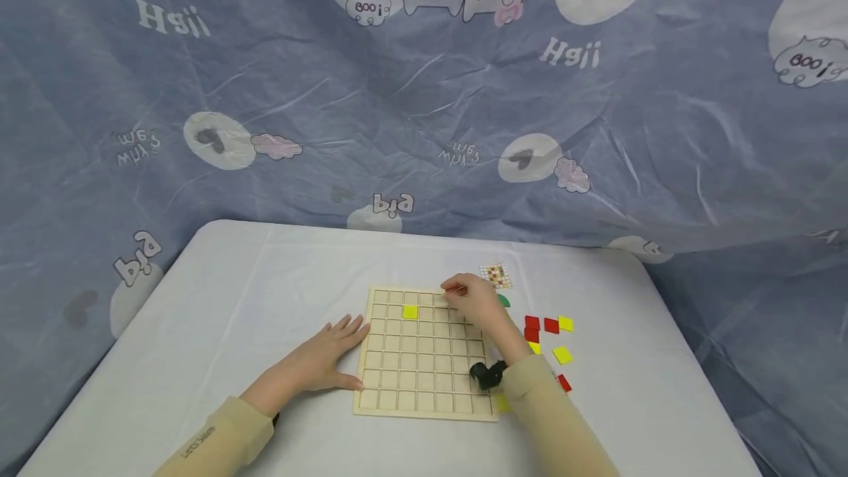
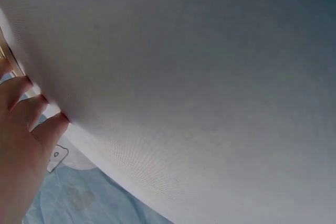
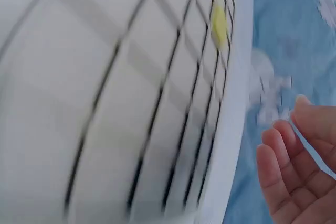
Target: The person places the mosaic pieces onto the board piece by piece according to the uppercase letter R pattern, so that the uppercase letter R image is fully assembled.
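Note:
A pale wooden grid board (image 1: 417, 381) lies on the white table, with one yellow square tile (image 1: 411, 312) in a cell of its second row from the far edge. My left hand (image 1: 321, 359) lies at the board's left edge, fingers spread, fingertips and thumb touching the rim. The left wrist view catches that hand's fingers (image 2: 29, 109) at its left side. Over the board's far right corner hovers my right hand (image 1: 473, 300). Its fingers (image 3: 273, 174) are loosely bent in the right wrist view, thumb near the index finger, and no tile shows between them.
Right of the board lie several loose red tiles (image 1: 551, 325) and yellow tiles (image 1: 562, 355). A patterned card (image 1: 495, 275) and a partly hidden green piece (image 1: 504, 301) are beyond the right hand. A printed blue-grey cloth (image 1: 397, 94) hangs behind the table.

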The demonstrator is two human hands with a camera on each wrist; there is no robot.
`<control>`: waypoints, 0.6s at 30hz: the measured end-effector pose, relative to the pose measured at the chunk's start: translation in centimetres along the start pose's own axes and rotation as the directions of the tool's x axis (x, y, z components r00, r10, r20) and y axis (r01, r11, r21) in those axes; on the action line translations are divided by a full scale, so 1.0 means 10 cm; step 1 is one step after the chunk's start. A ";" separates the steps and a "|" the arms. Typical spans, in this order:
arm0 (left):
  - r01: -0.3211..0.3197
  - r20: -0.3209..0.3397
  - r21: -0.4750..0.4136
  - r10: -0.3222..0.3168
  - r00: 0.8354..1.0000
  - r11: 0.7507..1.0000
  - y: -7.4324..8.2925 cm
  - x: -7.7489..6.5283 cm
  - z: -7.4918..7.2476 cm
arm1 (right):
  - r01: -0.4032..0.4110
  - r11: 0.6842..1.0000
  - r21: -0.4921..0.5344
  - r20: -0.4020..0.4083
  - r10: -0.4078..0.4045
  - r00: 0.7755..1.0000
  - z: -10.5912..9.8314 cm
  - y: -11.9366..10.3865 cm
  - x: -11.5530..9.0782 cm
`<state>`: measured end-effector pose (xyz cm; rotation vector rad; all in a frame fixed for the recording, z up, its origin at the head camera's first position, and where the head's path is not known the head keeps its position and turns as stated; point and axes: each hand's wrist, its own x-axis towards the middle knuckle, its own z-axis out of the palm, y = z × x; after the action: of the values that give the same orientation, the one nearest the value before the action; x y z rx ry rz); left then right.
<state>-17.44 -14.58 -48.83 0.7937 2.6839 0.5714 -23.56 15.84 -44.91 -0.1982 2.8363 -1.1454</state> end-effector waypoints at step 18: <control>-0.025 -0.014 -0.023 0.025 1.000 0.999 -0.03 0.00 0.02 | -0.311 0.942 -0.128 -0.074 0.303 0.950 -0.65 1.07 -0.36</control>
<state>-17.51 -14.76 -49.18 0.8208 2.6782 0.6150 -21.71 28.43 -47.62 0.2647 2.8574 -0.9028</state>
